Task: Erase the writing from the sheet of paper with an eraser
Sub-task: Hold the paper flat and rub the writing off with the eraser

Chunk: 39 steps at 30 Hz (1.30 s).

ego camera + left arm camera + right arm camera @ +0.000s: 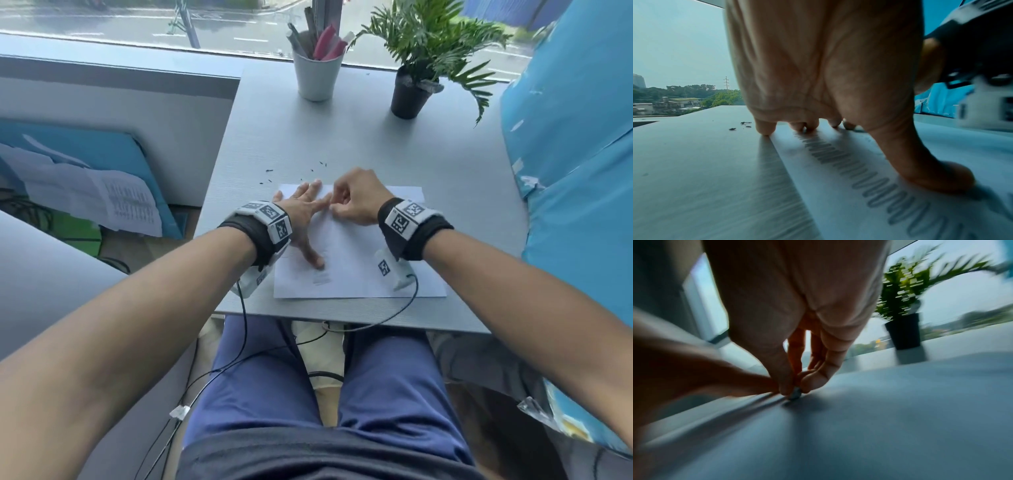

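A white sheet of paper point(356, 260) lies on the grey table point(342, 144) near its front edge. Faint pencil scribbles point(869, 177) run along the sheet's left part. My left hand point(305, 212) lies flat on the sheet's left side with fingers spread and the thumb pressing down. My right hand point(356, 202) sits just right of it at the sheet's far edge, its fingertips pinching a small grey eraser point(795, 394) whose tip touches the paper. The right wrist view is blurred.
Dark eraser crumbs point(270, 171) lie on the table beyond the sheet. A white cup of pens point(317, 73) and a potted plant point(411, 92) stand at the back by the window. A blue cover point(568, 171) borders the table's right side.
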### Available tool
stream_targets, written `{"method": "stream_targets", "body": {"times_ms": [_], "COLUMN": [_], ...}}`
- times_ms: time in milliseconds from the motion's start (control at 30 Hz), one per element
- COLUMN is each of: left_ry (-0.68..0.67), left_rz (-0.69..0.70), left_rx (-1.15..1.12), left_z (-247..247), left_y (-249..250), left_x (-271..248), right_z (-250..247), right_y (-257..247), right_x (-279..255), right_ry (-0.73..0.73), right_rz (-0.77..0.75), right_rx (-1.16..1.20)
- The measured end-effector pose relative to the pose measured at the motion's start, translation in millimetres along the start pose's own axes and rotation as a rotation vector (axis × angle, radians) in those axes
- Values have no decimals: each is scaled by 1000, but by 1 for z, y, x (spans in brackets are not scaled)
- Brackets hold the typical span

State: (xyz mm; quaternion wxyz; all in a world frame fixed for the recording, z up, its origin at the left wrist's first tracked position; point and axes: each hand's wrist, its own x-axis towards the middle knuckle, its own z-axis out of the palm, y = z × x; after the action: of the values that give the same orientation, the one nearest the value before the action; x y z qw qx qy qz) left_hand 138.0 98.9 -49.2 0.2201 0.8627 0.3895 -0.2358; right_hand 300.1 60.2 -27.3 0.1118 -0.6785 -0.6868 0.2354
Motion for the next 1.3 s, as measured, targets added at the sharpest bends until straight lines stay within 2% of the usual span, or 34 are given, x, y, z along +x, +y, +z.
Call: {"method": "stream_targets", "body": {"times_ms": [67,133,267,300,433,467,633,700,767,833,933,1000,1100,1167,1300], "left_ry": [-7,1,1,-2,-8,-4,14,6,6,4,12,16,12,10,19], "left_rz": [3,7,4,-3,-15,-9,4,-3,-8,-7,-2,-3,-10,-10,4], "left_rx": [1,-13,-22,-10,15,13,-17,-2,9,15,9,6,14,21,7], "left_z": [0,-1,-1,-1,-1,-1,0,0,1,0,0,1,2,0,-1], "left_y": [0,-2,0,1,1,0,0,1,0,-1,-1,0,0,0,0], "left_x": [0,-1,0,0,0,0,0,1,2,1,2,1,3,2,-1], "right_z": [15,12,-12,-9,13,10,-10,2,12,8,-7,-2,18,19,2], "right_y": [-14,-15,6,5,-13,-13,7,0,-9,-10,3,2,-14,-16,-4], "right_x": [-25,-26,8,7,-30,-30,6,-11,-33,-32,-6,-6,-43,-48,-12], "right_ry": [-136,-191,18,29,-189,-204,16,-47,-174,-228,-65,-29,-184,-271,-56], "right_rz": [-77,-102,3,-6,-94,-102,-8,-40,-103,-128,-51,-56,-138,-171,-98], "right_rx": [7,11,4,10,30,23,32,62,37,18,40,67,33,20,63]}}
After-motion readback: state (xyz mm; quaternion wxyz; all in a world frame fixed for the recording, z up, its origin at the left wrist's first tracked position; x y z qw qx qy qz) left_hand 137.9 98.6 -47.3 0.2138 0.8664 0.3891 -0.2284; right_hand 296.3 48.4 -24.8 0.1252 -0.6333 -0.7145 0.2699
